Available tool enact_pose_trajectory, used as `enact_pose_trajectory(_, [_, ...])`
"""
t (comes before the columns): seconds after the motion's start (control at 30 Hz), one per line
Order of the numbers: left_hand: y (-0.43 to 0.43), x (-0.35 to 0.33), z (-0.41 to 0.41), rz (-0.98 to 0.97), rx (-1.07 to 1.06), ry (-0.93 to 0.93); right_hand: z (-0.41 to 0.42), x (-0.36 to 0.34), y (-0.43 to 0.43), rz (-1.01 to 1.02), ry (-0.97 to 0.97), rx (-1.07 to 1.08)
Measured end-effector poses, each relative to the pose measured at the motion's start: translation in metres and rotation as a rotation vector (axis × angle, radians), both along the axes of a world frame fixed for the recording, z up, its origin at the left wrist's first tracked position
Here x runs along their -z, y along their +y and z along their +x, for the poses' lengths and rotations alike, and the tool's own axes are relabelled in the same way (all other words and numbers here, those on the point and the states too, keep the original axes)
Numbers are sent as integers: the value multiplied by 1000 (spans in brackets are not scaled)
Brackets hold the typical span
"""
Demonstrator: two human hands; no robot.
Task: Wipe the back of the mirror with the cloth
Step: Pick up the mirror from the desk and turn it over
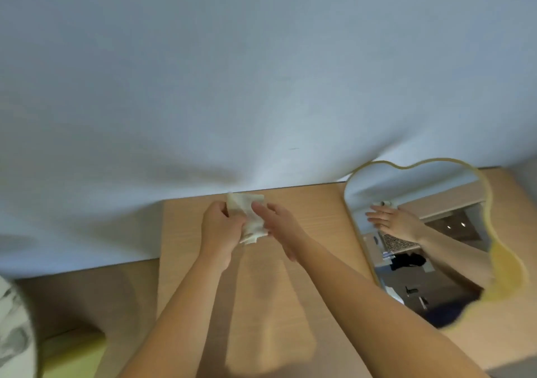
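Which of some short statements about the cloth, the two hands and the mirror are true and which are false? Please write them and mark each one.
1. The left hand grips the cloth. True.
2. The cloth is pressed against the mirror. False: it is apart from the mirror, held over the wooden table to its left.
3. The mirror shows its reflecting side to the camera. True.
4. The right hand holds the mirror frame. False: it is at the cloth, fingers extended.
5. The mirror has a wavy yellow frame. True.
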State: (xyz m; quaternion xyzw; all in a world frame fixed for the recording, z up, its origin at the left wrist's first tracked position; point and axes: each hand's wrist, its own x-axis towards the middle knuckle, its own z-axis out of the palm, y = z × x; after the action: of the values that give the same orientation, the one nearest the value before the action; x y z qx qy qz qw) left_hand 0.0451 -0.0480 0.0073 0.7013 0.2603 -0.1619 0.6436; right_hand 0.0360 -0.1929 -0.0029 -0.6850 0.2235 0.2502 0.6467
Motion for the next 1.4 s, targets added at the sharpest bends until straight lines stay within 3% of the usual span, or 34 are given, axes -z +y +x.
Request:
enact_pose_trajectory(0.17, [-83, -71, -45, -461, 125, -28, -60, -76, -86, 497, 5, 120])
enact_pose_trajectory(0.37, [-208, -132, -104, -698, 497, -160, -153, -154, -211, 491, -242, 494])
enact_pose_trajectory(0.5, [-292, -152, -136, -442, 714, -294, -212, -176, -290, 391, -423, 628])
enact_pose_trajectory(0.7, [-410, -131, -151, 225, 632, -453, -270, -169, -389, 240, -478, 844])
enact_pose_trajectory(0.8, [-448, -113, -148, 388, 601, -485, -275, -155, -419, 219, -457, 867])
enact_pose_trajectory(1.07, [-491, -92, -130, 312, 454, -300, -256, -118, -449, 231, -421, 764])
enact_pose_trajectory(1.4, [-451, -101, -131, 112, 226, -325, -230, -100, -418, 170, -363, 580])
